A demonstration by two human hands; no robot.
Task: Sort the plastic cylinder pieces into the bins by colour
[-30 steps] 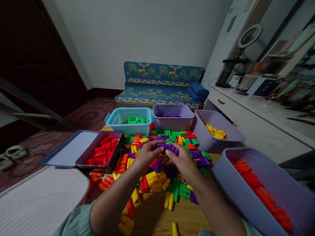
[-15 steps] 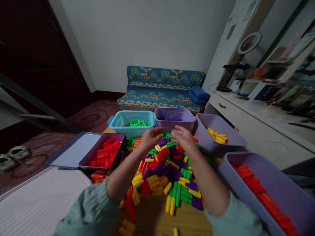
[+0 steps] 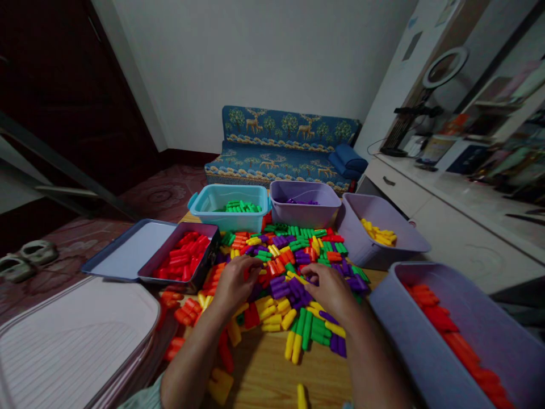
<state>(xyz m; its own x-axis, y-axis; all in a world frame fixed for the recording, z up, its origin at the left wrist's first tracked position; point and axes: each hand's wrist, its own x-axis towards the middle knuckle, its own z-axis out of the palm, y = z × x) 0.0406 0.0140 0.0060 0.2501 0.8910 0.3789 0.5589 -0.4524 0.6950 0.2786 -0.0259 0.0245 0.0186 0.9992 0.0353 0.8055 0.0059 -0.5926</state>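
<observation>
A heap of plastic building pieces (image 3: 279, 287) in red, yellow, green and purple covers the middle of the wooden table (image 3: 264, 369). At the heap's left side is my left hand (image 3: 238, 279), its fingers curved and apart, with no piece visible in them. My right hand (image 3: 331, 288) hovers over or rests on the right side, beside purple pieces (image 3: 293, 292). Its fingers are bent, with a gap between thumb and forefinger. Whether the fingertips touch the pieces cannot be made out. Both palms face inward, and some pieces are hidden beneath the hands.
Behind the heap stand a light blue bin (image 3: 232, 218) with green pieces and a purple bin (image 3: 304, 215). More purple bins (image 3: 361, 244) line the right, holding yellow and red pieces. Left is an opened case (image 3: 142, 278) of red pieces, beside a white ribbed surface (image 3: 76, 335).
Both hands have come down and back toward me from above the far part of the heap, and now sit farther apart over its middle. The view has shifted slightly.
</observation>
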